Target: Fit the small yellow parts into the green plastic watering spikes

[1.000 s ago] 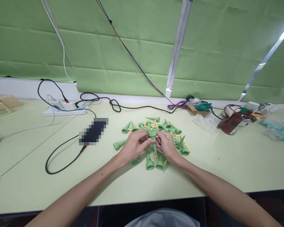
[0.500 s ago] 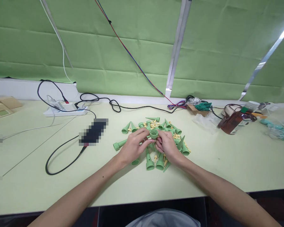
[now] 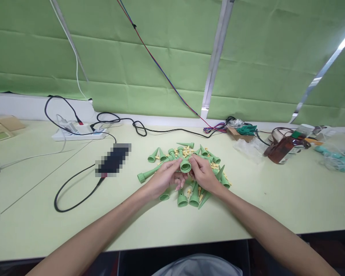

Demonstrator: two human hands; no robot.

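Note:
Between my two hands is a green plastic cone piece [image 3: 185, 165], its round threaded opening facing me. The fingers of my left hand [image 3: 168, 177] close on its left side, thumb near the rim. From the right, my right hand [image 3: 202, 171] pinches the same piece; its far end is hidden behind my fingers. Around and beneath both hands lies a loose pile of green cone spikes [image 3: 194, 197] with several small yellow nozzle pieces [image 3: 189, 193] among them. A longer green spike [image 3: 145, 176] lies just left of my left hand.
To the left, a pixelated dark device [image 3: 113, 159] lies on the table with a black cable [image 3: 56, 195] looping from it. A white power strip [image 3: 79, 135] sits behind it. At the right stand a brown bottle [image 3: 284, 150] and a clear plastic bag [image 3: 248, 149].
The green piece has tipped so its opening faces more toward me, and it sits slightly lower. My left hand has shifted its grip, with its lower fingers now curled beneath.

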